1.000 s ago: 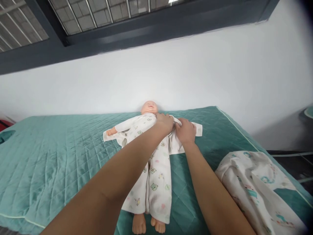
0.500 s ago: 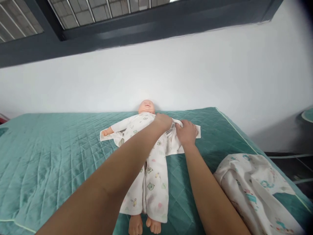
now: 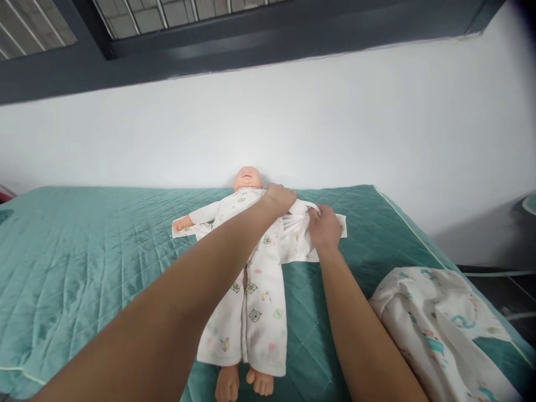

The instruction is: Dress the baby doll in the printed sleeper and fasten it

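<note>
Fingers point(image 3: 326, 213) pinching white fabric point(image 3: 296, 243), two hands point(image 3: 281, 197), one doll point(image 3: 266, 271)

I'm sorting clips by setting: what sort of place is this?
Indoors, perhaps a childcare training room: a doll lies on a green quilt beside a white wall, below a barred window.

The outfit point(image 3: 267, 279) is white (animal-printed), the quilted bedspread point(image 3: 104, 268) teal.

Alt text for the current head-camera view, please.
A baby doll in patterned white clothes lies face up on a green quilted cover. The person's left hand is at its shoulder; the right hand grips white fabric beside it. A printed white cloth lies at lower right.
</note>
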A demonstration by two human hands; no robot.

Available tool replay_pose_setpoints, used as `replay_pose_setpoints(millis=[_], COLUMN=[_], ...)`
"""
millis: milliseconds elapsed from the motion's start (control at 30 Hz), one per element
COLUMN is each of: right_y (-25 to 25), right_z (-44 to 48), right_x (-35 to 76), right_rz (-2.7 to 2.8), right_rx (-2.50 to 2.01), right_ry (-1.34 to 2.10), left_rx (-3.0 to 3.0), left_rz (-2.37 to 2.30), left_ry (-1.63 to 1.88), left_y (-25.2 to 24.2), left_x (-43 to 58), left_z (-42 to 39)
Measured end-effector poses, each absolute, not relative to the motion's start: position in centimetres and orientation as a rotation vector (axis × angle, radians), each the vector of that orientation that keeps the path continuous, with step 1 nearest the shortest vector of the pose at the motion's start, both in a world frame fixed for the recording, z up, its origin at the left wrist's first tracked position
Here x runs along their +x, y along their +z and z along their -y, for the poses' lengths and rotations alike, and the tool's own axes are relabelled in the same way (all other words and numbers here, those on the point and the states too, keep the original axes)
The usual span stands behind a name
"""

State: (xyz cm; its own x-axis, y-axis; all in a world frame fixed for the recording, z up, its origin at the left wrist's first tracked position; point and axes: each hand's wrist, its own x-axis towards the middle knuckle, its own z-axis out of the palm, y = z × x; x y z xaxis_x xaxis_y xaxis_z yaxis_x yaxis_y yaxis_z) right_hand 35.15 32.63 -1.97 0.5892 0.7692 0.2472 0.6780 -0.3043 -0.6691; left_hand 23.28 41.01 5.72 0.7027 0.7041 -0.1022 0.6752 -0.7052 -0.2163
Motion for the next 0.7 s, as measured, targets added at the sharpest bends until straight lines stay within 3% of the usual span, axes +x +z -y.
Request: replay_pose_setpoints(millis=[367, 700], right_y=[-3.0, -3.7], right_z=[-33.1, -34.1], right_x=[36.6, 37.4], right_rz=[0.963, 0.714], right_rx=[-1.804, -1.384], right_ry=[0.272, 0.504], left_rx=[-2.620, -2.676], left_rz=[1.129, 1.102], left_ry=[0.302, 0.299], left_y=[8.5, 8.1], left_x=[19.3, 18.8], left_z=[-41.9, -40.1])
